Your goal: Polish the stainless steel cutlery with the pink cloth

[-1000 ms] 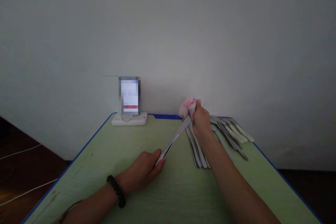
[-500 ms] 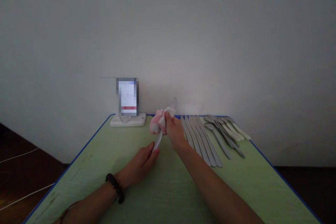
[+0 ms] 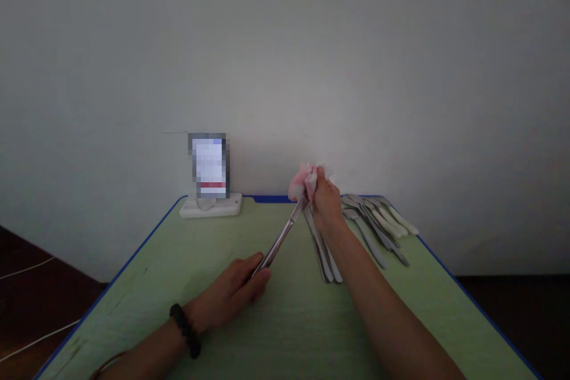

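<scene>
My left hand point(image 3: 234, 291) is closed round the handle end of a metal table knife point(image 3: 280, 241), which slants up and away to the right above the table. My right hand point(image 3: 327, 202) grips a crumpled pink and white cloth point(image 3: 301, 181) against the far part of the blade, whose tip is hidden by the cloth. Beneath my right hand and forearm lies a row of metal knives point(image 3: 321, 255), partly covered from view. Right of them is a spoon point(image 3: 367, 240) beside a group of more cutlery.
A green table point(image 3: 178, 267) with a blue edge stands against a grey wall. At its back left, a phone point(image 3: 211, 166) with a blurred screen stands on a white base point(image 3: 211, 206). White-handled cutlery point(image 3: 389, 221) lies at the right edge. White cables point(image 3: 40, 341) run across the dark floor.
My right hand and the cloth have slid right and away along the knife, baring more of its length. My left hand has kept its hold on the handle. The view has shifted slightly.
</scene>
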Available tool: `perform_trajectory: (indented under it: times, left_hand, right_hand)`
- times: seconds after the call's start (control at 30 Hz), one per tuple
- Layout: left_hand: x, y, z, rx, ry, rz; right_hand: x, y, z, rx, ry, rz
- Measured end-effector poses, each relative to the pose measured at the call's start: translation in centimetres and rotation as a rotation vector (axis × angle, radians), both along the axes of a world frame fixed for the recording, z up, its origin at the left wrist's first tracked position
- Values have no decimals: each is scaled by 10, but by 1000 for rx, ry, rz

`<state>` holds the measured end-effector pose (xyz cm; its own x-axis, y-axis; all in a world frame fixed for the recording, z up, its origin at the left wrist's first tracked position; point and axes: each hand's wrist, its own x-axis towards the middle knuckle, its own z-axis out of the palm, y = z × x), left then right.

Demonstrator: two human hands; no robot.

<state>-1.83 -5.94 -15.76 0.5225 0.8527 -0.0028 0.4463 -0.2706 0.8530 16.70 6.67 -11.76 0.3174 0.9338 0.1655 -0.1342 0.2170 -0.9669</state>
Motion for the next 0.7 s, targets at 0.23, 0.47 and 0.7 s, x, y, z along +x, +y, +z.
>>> perform_trajectory:
  times: [0.23, 0.47, 0.7]
  left_hand:
    - [14, 1, 1, -456, -350, 88]
    - [-8, -19, 1, -333, -268, 278]
    - [-46, -31, 2, -280, -351, 515]
  right_hand:
    - [-30, -23, 4, 24, 35, 144]
    - [-10, -12, 16, -2, 52, 12]
    - [-48, -30, -17, -126, -243, 394]
